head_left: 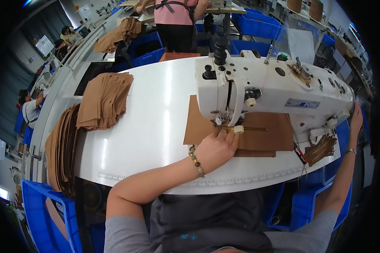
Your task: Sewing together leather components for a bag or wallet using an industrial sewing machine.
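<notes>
A white industrial sewing machine (274, 84) stands across the right half of the table. Under its presser foot (218, 120) lies a flat brown panel (266, 141), fabric or leather, with a narrow slot bearing a zipper-like strip (257, 129). My left hand (217, 147), a beaded bracelet on its wrist, rests on the panel with fingers bent together right at the presser foot. What its fingertips pinch is partly hidden. At the machine's far right end, my right hand (357, 120) curls round the handwheel, which mostly hides behind the machine's end.
Two stacks of brown cut pieces, one upright (103, 101) and one draping over the left edge (63, 147), lie at left. Brown scraps (321, 151) and a small red-and-black tool (300, 155) sit at right. Blue bins (50, 215) flank me. A co-worker in pink (175, 17) stands beyond.
</notes>
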Action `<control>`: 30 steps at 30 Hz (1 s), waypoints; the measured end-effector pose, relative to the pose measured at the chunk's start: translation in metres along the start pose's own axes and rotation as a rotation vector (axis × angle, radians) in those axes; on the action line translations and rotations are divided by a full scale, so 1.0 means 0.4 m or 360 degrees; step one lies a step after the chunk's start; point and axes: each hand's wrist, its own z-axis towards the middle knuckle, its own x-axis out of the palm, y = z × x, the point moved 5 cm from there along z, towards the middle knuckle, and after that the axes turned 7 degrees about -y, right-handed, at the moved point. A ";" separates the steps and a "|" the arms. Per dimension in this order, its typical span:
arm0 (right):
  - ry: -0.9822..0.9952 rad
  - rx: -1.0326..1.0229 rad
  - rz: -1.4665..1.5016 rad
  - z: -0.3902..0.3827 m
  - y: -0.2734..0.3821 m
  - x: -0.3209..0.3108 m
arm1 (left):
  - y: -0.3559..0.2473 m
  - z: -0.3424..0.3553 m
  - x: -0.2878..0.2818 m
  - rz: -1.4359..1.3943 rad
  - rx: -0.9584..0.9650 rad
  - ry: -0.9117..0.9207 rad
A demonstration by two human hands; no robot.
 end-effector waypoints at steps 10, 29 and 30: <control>-0.0439 0.0477 0.0890 -0.200 0.096 0.053 | -0.028 0.011 0.069 0.0086 -0.0160 0.0012; 0.0417 0.0253 0.0411 0.130 -0.047 0.023 | 0.003 0.031 0.047 0.0164 -0.0133 -0.0073; 0.0445 0.0261 0.0360 0.134 -0.019 0.015 | 0.003 0.033 0.054 0.0160 -0.0155 0.0057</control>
